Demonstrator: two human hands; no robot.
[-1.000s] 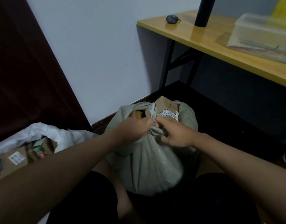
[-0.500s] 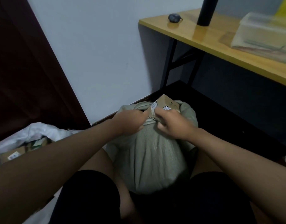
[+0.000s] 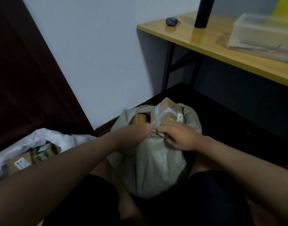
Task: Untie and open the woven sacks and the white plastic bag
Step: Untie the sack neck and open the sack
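A grey-green woven sack (image 3: 153, 167) stands on the floor between my knees, bulging and full. Its mouth gapes at the top, where a taped cardboard box (image 3: 166, 114) sticks out. My left hand (image 3: 136, 136) and my right hand (image 3: 180, 137) meet at the near rim of the sack, both pinching the bunched fabric there; whether a knot sits under the fingers is hidden. A white plastic bag (image 3: 42, 139) lies open at the left, showing cardboard boxes (image 3: 21, 163) and a green carton inside.
A yellow-topped table (image 3: 208, 46) with black legs stands at the right, carrying a clear plastic box (image 3: 262, 36), a black cylinder (image 3: 203, 12) and a small dark object (image 3: 171, 22). A white wall is ahead and a dark brown door (image 3: 22, 79) at the left.
Both hands stay bunched on the sack's near rim with small finger shifts. The view swung slightly, so the white bag's contents show more again.
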